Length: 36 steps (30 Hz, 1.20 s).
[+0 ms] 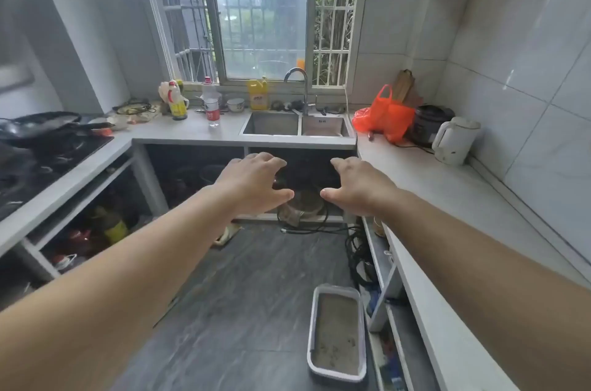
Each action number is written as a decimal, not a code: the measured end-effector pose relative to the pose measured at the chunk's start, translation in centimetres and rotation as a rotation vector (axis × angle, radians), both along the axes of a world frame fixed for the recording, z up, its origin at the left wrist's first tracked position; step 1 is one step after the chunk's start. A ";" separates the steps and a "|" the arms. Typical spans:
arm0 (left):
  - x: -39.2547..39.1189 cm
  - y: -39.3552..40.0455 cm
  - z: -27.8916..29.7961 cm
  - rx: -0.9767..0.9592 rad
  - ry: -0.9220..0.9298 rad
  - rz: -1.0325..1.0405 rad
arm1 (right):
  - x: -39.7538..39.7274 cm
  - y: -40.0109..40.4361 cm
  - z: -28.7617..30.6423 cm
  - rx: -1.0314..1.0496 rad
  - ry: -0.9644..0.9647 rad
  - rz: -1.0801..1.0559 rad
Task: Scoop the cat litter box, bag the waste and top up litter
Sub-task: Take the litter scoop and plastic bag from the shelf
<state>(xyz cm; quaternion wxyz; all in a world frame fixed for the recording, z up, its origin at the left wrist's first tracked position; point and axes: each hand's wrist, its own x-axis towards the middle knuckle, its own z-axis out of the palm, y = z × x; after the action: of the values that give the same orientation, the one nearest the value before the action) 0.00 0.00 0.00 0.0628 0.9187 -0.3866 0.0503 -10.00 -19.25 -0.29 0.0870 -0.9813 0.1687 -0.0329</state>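
Wrapping three sides of the room, the desk (425, 179) carries most of the clutter, with open shelves beneath it; a barred window (256, 13) stands above its far run; the dark grey floor (243, 294) fills the middle of the view. Both bare forearms reach forward at chest height, well above the floor; the left hand (256, 182) has its fingers spread and loosely bent, its grip wide and holding nothing; the right hand (358, 186) mirrors it, grip wide and holding nothing; the two thumbs point toward each other with a gap between. Litter box (337, 331): a long white-rimmed tray on the floor at lower right, just beside the right-hand shelves, filled with grey-brown litter bearing several small dark clumps; neither hand touches it. Stove (48, 160): on the left run, with a dark pan (38, 125) on it. Sink (297, 124): double basin under the window, tap (299, 86) behind it. Orange bag (387, 115): on the right run, near the corner; a dark cooker (430, 122) and a white kettle (455, 139) stand just beside it. Yellow jug (258, 94), clear water bottle (211, 107) and small bowl (236, 104): along the window ledge side. Black cable (358, 246): coiled on the floor by the right-hand shelves.
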 end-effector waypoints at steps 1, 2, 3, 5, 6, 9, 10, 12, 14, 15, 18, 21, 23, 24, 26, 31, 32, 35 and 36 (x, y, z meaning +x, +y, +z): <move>0.8 -0.1 0.3 0.006 0.008 -0.001 | 0.7 -0.1 0.3 0.001 0.002 0.006; 1.7 -0.2 0.6 0.004 0.007 0.002 | 1.5 -0.3 0.6 -0.011 -0.001 0.001; 2.9 -0.5 0.9 -0.002 -0.006 -0.002 | 2.4 -0.5 0.9 -0.025 -0.012 -0.003; 5.0 -0.9 1.7 -0.013 -0.010 -0.020 | 4.6 -0.8 2.0 -0.046 -0.020 -0.011; 6.2 -1.1 2.3 -0.035 -0.016 -0.035 | 5.8 -0.9 2.6 -0.060 -0.032 -0.021; 10.4 -1.8 3.7 -0.075 -0.056 -0.070 | 9.7 -0.8 4.0 -0.115 -0.042 -0.045; 12.0 -1.9 4.3 -0.081 -0.070 -0.075 | 11.0 -0.7 4.5 -0.119 -0.045 -0.059; 15.3 -2.2 5.5 -0.097 -0.095 -0.102 | 13.9 -0.7 5.4 -0.118 -0.073 -0.091; 18.6 -2.4 6.9 -0.112 -0.096 -0.142 | 16.8 -0.7 6.8 -0.126 -0.084 -0.130; 20.3 -2.7 7.7 -0.117 -0.104 -0.163 | 18.2 -0.7 7.6 -0.134 -0.087 -0.150; 25.2 -3.7 10.3 -0.119 -0.130 -0.217 | 21.9 -0.7 10.3 -0.153 -0.106 -0.209; 29.2 -5.2 12.6 -0.166 -0.168 -0.264 | 24.9 -1.0 12.6 -0.190 -0.158 -0.245; 31.3 -6.5 13.6 -0.176 -0.194 -0.294 | 26.5 -1.9 13.9 -0.212 -0.172 -0.283; 32.2 -7.3 13.9 -0.177 -0.199 -0.311 | 27.3 -2.5 14.4 -0.219 -0.171 -0.302; 34.2 -9.0 14.3 -0.190 -0.208 -0.344 | 28.8 -4.1 15.3 -0.234 -0.177 -0.324; 38.5 -14.3 13.7 -0.221 -0.196 -0.395 | 32.4 -8.9 15.7 -0.253 -0.199 -0.371; 39.2 -15.5 13.4 -0.215 -0.197 -0.397 | 33.1 -10.0 15.4 -0.254 -0.206 -0.375; 41.3 -18.7 12.7 -0.172 -0.196 -0.404 | 35.2 -13.3 14.3 -0.225 -0.224 -0.375; 42.0 -19.8 12.8 -0.156 -0.197 -0.410 | 35.9 -14.5 14.2 -0.208 -0.224 -0.376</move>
<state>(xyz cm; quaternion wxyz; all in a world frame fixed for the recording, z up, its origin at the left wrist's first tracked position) 42.00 -19.82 12.82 0.1046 0.8041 -0.5641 0.1558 25.94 -33.71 13.89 -0.0043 -0.9265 0.3333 -0.1744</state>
